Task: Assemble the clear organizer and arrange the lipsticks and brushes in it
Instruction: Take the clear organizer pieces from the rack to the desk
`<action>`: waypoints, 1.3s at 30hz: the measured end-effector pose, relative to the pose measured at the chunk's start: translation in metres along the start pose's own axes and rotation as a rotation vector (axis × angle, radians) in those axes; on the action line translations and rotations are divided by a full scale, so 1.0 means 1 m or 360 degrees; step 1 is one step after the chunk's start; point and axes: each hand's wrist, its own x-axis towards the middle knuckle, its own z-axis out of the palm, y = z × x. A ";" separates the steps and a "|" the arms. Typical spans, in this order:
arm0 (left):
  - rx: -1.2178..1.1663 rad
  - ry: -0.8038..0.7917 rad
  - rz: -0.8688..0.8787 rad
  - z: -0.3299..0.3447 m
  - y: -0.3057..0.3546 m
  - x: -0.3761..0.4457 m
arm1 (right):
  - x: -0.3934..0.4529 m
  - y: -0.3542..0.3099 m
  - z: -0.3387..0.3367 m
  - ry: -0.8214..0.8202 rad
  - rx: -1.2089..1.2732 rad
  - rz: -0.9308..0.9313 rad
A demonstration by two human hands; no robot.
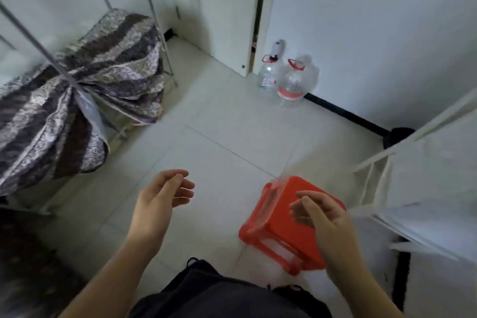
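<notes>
Head view is showing us no organizer, lipsticks or brushes anywhere, so we cannot tell which way they lie. Our left hand (161, 195) is hovering over the tiled floor (219, 137), fingers loosely curled and apart, gripping nothing. Our right hand (318, 217) is hanging above the red plastic stool (281, 230), fingers likewise relaxed, and is nearer the white shelf unit (426, 188).

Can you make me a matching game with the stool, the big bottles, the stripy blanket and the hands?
Things:
1. stool
2. water bottles
3. striped blanket
4. left hand and right hand

Matches:
A. draped over a metal rack
B. bright red, on the floor
C. holding nothing, fingers loosely curled
D. clear, by the wall near the door

Pairs: 1-B, 2-D, 3-A, 4-C
</notes>
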 end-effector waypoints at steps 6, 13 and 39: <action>-0.0218 0.0568 0.0040 -0.144 -0.002 -0.009 | 0.037 -0.033 0.158 -0.0536 -0.0132 -0.0088; -0.0335 0.1187 -0.0005 -0.239 -0.026 -0.032 | 0.065 -0.045 0.301 -0.1110 -0.0281 -0.0093; -0.0208 0.1273 -0.0399 -0.587 -0.019 0.154 | 0.128 0.002 0.730 -0.1336 -0.0786 0.0229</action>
